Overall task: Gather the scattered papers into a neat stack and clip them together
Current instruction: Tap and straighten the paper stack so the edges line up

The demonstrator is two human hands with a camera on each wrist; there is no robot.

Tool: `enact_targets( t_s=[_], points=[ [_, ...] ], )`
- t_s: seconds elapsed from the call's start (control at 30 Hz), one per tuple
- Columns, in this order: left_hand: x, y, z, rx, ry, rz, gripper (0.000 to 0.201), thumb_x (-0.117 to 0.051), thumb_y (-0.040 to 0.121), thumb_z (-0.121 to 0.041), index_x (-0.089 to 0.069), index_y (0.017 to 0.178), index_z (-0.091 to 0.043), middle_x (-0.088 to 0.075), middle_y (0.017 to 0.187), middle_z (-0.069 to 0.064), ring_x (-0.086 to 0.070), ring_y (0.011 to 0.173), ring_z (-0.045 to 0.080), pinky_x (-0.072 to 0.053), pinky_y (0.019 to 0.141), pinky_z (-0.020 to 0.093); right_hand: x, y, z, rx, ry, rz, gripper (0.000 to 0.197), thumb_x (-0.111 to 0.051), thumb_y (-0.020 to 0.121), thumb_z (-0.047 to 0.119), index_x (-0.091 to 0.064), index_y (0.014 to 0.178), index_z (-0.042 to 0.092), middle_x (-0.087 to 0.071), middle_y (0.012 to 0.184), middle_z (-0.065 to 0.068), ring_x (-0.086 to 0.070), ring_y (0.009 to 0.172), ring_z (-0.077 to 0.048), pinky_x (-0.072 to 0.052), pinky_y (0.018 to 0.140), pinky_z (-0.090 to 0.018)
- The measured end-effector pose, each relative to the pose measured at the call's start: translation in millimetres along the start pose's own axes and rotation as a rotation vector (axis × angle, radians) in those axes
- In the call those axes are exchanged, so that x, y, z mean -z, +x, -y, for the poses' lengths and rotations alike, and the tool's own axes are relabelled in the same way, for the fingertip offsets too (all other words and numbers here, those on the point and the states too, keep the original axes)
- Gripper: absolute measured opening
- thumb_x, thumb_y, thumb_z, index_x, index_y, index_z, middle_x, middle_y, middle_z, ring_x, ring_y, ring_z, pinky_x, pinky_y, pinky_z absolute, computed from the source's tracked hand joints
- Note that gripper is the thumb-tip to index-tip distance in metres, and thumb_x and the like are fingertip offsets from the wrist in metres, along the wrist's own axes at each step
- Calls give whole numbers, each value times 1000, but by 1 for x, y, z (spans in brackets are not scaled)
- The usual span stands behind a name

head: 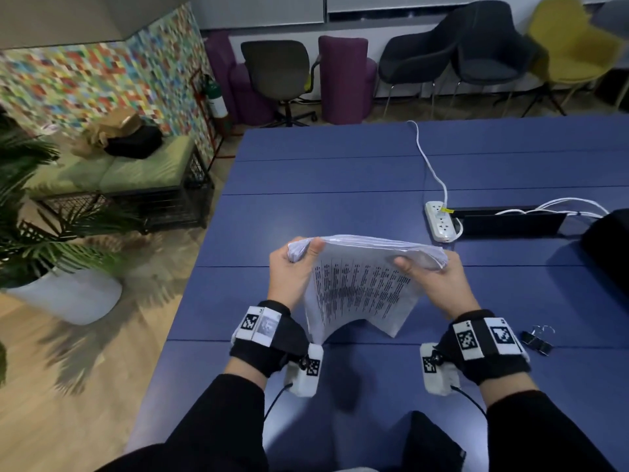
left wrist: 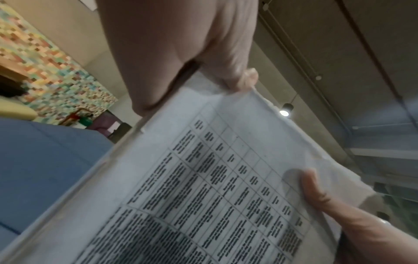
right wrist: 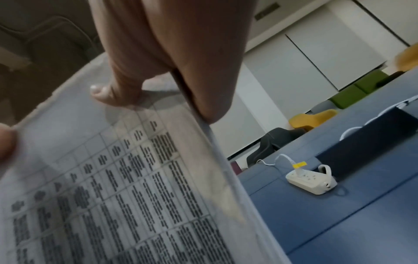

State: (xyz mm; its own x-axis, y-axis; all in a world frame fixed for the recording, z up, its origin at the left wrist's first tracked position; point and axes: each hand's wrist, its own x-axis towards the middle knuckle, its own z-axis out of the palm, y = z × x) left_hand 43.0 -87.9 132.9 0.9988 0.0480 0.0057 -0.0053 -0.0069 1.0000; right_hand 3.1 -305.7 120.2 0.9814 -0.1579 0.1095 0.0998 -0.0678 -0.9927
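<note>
White printed sheets, gathered into a stack of papers, are held upright above the blue table, the lower edge resting on or just over the tabletop; contact cannot be confirmed. The stack is bowed, its top edge curled away from the person. The upper left corner is pinched by the left hand, thumb on the printed face and fingers curled behind. The upper right corner is gripped likewise by the right hand.

Only in the head view are the binder clips recorded: two black clips lying on the table just right of the right wrist, apart from the papers and from both hands. A white power strip is seen beyond the stack, with its cable running to the far edge.

In the left wrist view a ruled table of text on the front sheet is resolved, with the right thumb pressed on it. In the right wrist view the layered side edge of the stack is shown, which the other views do not show.
</note>
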Motion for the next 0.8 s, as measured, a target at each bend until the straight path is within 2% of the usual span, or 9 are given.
enact_targets(
  t_s=[0.1, 0.2, 0.3, 0.37, 0.47, 0.57, 0.63, 0.73, 0.8],
  points=[
    [2, 6, -9, 82, -27, 57, 10, -71, 77, -1, -64, 81, -6, -63, 78, 7, -60, 74, 19, -52, 76, 32, -8, 7, 9, 9, 23, -27, 23, -69, 78, -3, -72, 79, 20, -74, 73, 12, -68, 72, 0, -52, 73, -21],
    [-2, 8, -38, 7, -114, 26, 24, -45, 52, 8, -54, 69, -6, -52, 59, -4, -47, 55, 10, -40, 54, 19, -11, 15, 33, 153, 120, -112, 32, -69, 77, -4, -74, 66, 25, -69, 64, 16, -62, 63, 4, -50, 65, -13],
    [2, 9, -47, -139, -78, 30, 40, -37, 50, 10, -61, 73, -12, -60, 61, -16, -53, 58, -3, -41, 54, 11, -3, 16, 42, 247, 142, -90, 25, -72, 73, 3, -75, 72, 28, -70, 68, 18, -61, 67, 5, -47, 66, -12],
    [5, 13, -30, -125, 63, 17, 41, -41, 62, 12, -67, 85, -10, -66, 78, -8, -58, 71, 0, -44, 62, 11, 0, 15, 27, 142, 97, -58, 22, -74, 69, 11, -74, 88, 22, -73, 78, 15, -64, 76, 1, -52, 74, -17],
    [6, 17, -7, -47, 336, 23, 33, -52, 72, 8, -66, 87, -18, -66, 79, -6, -58, 72, 12, -46, 66, 21, -2, 14, -9, -73, 22, -55, 24, -77, 72, 10, -71, 95, 15, -75, 87, 6, -69, 85, -8, -51, 84, -30],
    [8, 18, -10, -295, 673, 48, 32, -58, 69, -5, -64, 94, -24, -69, 89, -11, -63, 84, 14, -48, 83, 29, -6, 20, -19, -99, -17, -84, 13, -73, 79, 10, -70, 87, 20, -75, 83, 8, -70, 83, -8, -52, 82, -28],
    [5, 19, -22, -461, 950, 99, 31, -61, 72, -18, -62, 102, -26, -67, 99, -11, -60, 93, 13, -34, 93, 31, -13, 26, -15, -96, -87, -82, 8, -74, 78, 21, -71, 83, 15, -75, 85, -5, -71, 84, -21, -54, 81, -33],
    [-10, 18, -42, -551, 1239, 244, 15, -60, 81, -27, -60, 95, -25, -67, 97, -7, -60, 94, 18, -26, 88, 31, -26, 32, -11, -41, -247, -16, 48, -71, 67, 50, -69, 80, 4, -67, 82, -29, -62, 68, -37, -50, 65, -38],
    [-14, 18, -45, -528, 1281, 276, 7, -55, 81, -15, -58, 84, -20, -68, 91, -2, -61, 90, 26, -33, 76, 31, -31, 31, -10, 18, -272, 29, 47, -70, 66, 53, -70, 81, 8, -64, 82, -31, -58, 66, -39, -50, 65, -44]
  ],
)
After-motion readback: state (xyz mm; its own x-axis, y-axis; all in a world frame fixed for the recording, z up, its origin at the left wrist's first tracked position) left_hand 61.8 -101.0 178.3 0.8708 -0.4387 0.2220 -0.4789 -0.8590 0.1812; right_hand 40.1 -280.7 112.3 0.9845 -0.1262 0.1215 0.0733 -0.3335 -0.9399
